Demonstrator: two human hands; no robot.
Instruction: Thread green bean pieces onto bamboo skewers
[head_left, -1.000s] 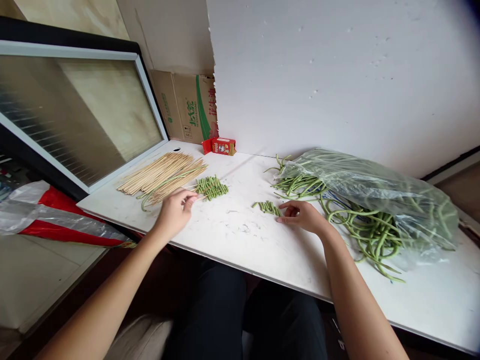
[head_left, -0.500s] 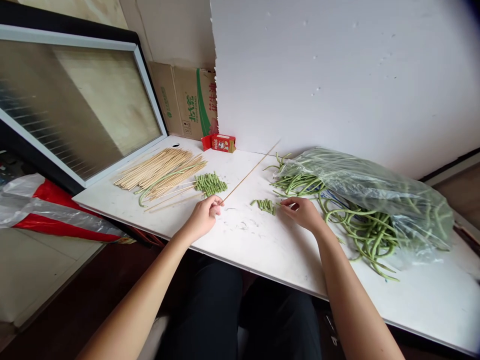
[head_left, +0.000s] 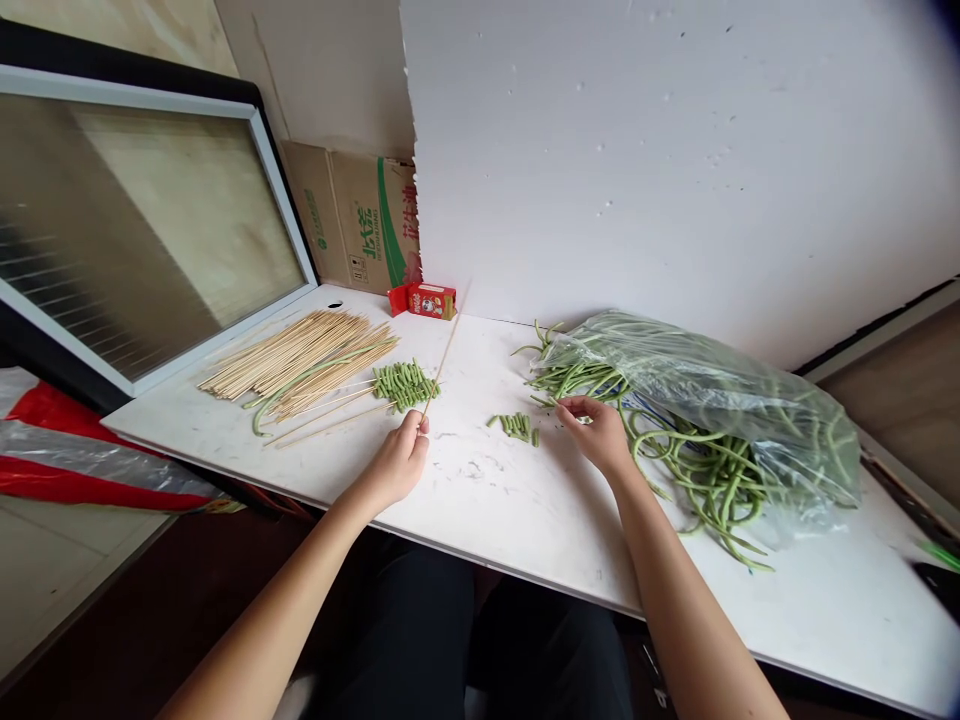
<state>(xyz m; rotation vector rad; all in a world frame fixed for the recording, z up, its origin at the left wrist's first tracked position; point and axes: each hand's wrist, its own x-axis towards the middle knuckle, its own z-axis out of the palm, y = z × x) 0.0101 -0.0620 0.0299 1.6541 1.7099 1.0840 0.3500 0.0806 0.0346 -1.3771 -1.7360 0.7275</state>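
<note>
My left hand (head_left: 397, 462) pinches the lower end of a thin bamboo skewer (head_left: 440, 365) that points up and away over the white table (head_left: 525, 510). My right hand (head_left: 596, 430) rests on the table with thumb and finger closed on a short green bean piece (head_left: 568, 404). Between my hands lies a small heap of cut bean pieces (head_left: 516, 426). A skewered row of bean pieces (head_left: 405, 383) lies beyond my left hand, beside the pile of bare skewers (head_left: 300, 350).
A clear plastic bag of long green beans (head_left: 705, 410) spills over the table's right side. A red carton (head_left: 422, 299) and a cardboard box (head_left: 360, 222) stand at the back by the white wall. A glass-topped freezer (head_left: 135, 230) flanks the left.
My left hand lifted one skewer from the pile and carried it toward the middle, then swung it more upright. My right hand moved from the cut pieces toward the bagged beans.
</note>
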